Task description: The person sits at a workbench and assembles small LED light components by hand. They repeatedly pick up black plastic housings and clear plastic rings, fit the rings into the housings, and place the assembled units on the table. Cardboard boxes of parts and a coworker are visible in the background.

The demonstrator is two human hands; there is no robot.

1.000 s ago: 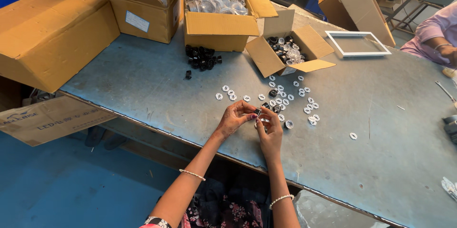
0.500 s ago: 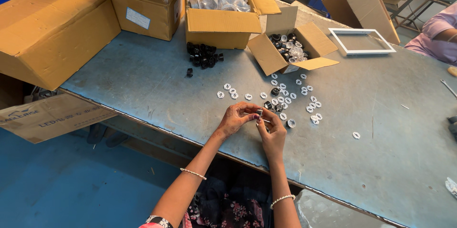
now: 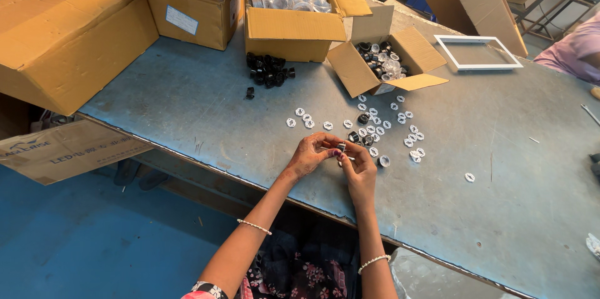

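Small plastic part [image 3: 342, 148], too tiny to tell its exact shape, is pinched between the fingertips of both hands just above the near edge of the grey metal desk [image 3: 187, 111]. Left hand [image 3: 309, 156] and right hand [image 3: 357, 168] meet over it, fingers curled, each grasping the part from its own side. Each wrist wears a thin beaded bracelet.

Just beyond the hands lies a scatter of small white ring-shaped pieces [image 3: 375, 125], mixed with a few black caps [image 3: 363, 118]. Farther beyond, an open little cardboard box [image 3: 381, 61] holds more black and clear pieces. Beyond the left hand sits a pile of black caps [image 3: 267, 73] in front of a larger open carton of clear bagged parts [image 3: 294, 8]. Well to the left lies a closed cardboard box [image 3: 69, 33]. Far beyond the right hand rests a white rectangular frame [image 3: 477, 53].
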